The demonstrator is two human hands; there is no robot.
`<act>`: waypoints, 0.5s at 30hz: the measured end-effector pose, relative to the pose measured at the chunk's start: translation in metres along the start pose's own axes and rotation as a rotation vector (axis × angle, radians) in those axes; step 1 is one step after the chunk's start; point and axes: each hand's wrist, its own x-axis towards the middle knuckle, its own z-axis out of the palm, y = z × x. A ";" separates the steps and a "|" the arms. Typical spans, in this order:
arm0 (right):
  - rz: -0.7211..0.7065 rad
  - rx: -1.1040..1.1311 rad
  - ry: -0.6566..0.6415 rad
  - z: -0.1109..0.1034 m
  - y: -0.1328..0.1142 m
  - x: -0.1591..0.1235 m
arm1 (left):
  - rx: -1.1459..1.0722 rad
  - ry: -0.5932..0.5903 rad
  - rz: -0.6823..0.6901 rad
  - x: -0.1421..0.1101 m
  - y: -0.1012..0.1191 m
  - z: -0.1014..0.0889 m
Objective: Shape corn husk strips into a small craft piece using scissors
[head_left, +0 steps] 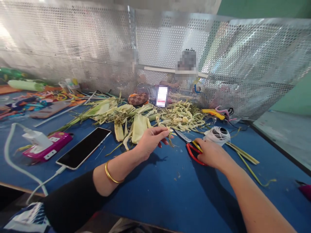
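Observation:
My left hand (153, 139) is closed in a pinch above the blue table. Between thumb and fingertips it holds a small pale corn husk piece (171, 133) with thin strands hanging down. My right hand (210, 153) is closed on the handles of a pair of scissors (193, 153), red with a yellow part; some of its fingers are hidden. The scissor blades point up and left, close to the left fingertips. Behind my left hand lie broad corn husks (139, 127). Beyond the scissors is a pile of cut, curled husk pieces (183, 115).
A spool of white string (217, 135) stands beside my right hand, with green stalks (245, 155) near it. At left lie a phone (84, 148) on a cable and a magenta power strip (48, 147). A perforated metal screen (155, 42) closes off the back.

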 end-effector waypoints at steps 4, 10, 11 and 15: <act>-0.011 0.336 0.100 0.007 0.002 0.006 | -0.065 0.072 0.006 0.003 0.000 -0.002; -0.227 1.412 0.145 0.005 -0.020 -0.012 | -0.232 0.176 -0.020 0.010 0.002 -0.009; -0.244 1.500 0.117 0.002 -0.025 -0.017 | -0.243 0.193 -0.020 0.011 0.002 -0.009; -0.358 1.633 -0.055 -0.006 -0.036 -0.033 | -0.259 0.259 0.004 0.014 0.002 -0.012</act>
